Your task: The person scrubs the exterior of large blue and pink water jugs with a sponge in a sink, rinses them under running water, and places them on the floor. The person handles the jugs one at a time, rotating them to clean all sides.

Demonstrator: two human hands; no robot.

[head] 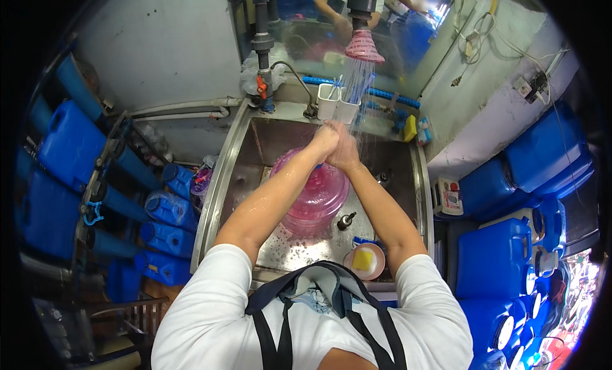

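Water runs down from a pink, cloth-wrapped shower head (pixel 365 47) over both hands, which are pressed together above a metal sink (pixel 291 243). My left hand (pixel 326 139) is against my right hand (pixel 345 150), and blur and falling water hide the fingers. Whether anything is between them cannot be told. Just below the hands, a translucent pink round water container (pixel 315 202) stands in the sink, with a bit of blue showing near its top. Wet drops cover my forearms.
Two white cups (pixel 329 102) with brushes stand on the back ledge beside a yellow sponge (pixel 410 128). Near me are a black fitting (pixel 346 221) and a pink bowl (pixel 381 262) holding another yellow sponge (pixel 362 260). Blue jugs (pixel 495 260) line the right; more blue containers (pixel 169 238) fill the left.
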